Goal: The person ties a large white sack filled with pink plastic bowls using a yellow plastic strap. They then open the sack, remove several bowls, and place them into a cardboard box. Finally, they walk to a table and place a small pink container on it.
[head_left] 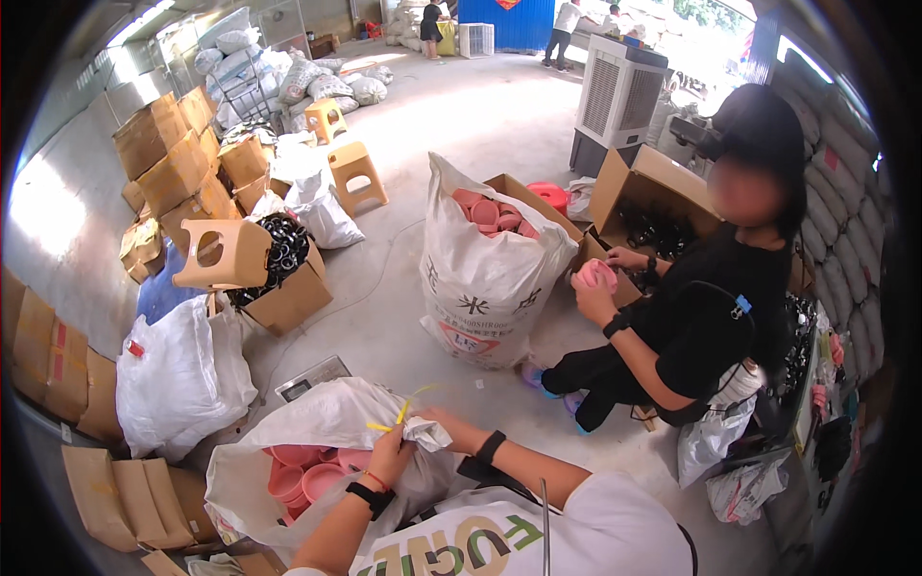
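In front of me a white woven sack (240, 470) lies with its mouth open, and round pink plastic cups or bowls (305, 475) show inside. My left hand (386, 459) is closed on the sack's bunched edge, close to a yellow tie strip (389, 425) that wraps the gathered cloth. From the other side my right hand (451, 432) grips the same bunched corner, its fingers partly hidden by the cloth. A co-worker in black to my right holds a pink cup-like piece (597, 276) beside a tall white sack (490, 307) full of similar pink pieces.
A scale display (313, 377) rests on the floor beyond my sack. To the left stand a stuffed white bag (178, 384), a tan stool (226, 252) on a box of black parts, and stacked cartons (163, 149). An air cooler (615, 101) stands at the back right.
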`<action>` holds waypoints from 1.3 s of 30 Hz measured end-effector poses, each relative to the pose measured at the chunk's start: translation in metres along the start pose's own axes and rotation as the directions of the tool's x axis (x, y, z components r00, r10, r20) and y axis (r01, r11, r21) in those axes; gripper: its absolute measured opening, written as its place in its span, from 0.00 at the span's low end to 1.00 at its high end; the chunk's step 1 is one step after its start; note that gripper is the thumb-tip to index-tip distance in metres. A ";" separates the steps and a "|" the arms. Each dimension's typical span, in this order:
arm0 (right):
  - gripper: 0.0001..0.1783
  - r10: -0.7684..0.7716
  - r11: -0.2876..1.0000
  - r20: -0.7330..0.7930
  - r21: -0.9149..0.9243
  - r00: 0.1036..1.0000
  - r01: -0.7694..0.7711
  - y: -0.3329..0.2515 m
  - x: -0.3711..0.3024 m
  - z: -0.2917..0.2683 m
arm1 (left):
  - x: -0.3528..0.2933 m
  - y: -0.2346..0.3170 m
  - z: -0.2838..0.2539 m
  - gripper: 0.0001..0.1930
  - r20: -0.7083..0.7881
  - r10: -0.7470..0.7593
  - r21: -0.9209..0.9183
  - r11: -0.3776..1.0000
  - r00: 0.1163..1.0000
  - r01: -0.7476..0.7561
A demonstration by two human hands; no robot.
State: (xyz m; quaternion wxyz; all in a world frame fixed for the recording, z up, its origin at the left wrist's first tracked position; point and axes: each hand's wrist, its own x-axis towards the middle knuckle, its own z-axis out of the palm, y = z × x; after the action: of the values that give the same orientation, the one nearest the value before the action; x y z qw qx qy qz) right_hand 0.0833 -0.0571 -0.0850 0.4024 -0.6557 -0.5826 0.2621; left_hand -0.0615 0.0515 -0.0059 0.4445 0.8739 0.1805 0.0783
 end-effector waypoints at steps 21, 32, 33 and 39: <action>0.16 -0.132 0.979 -0.025 -0.160 0.991 0.126 -0.039 0.029 -0.039 | -0.001 -0.004 -0.006 0.15 0.033 0.025 -0.051 0.998 0.999 -0.023; 0.17 0.461 0.333 0.087 0.906 0.883 -0.263 0.008 0.000 -0.020 | -0.004 -0.014 0.005 0.13 -0.065 -0.002 -0.321 0.947 0.998 -0.019; 0.17 0.502 0.093 0.031 0.992 0.864 -0.090 -0.010 0.010 -0.020 | -0.003 -0.014 0.008 0.12 -0.087 -0.003 -0.352 0.936 0.996 -0.028; 0.24 0.464 -0.405 0.209 0.915 0.861 -0.003 -0.019 0.013 -0.022 | -0.002 -0.005 0.016 0.07 -0.112 -0.170 -0.595 0.801 0.979 0.071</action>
State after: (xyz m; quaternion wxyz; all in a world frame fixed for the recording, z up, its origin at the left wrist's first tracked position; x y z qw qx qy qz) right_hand 0.0932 -0.0493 -0.0560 0.7667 -0.1869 0.1079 0.6047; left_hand -0.0594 0.0413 -0.0193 0.6810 0.6710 0.2379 0.1715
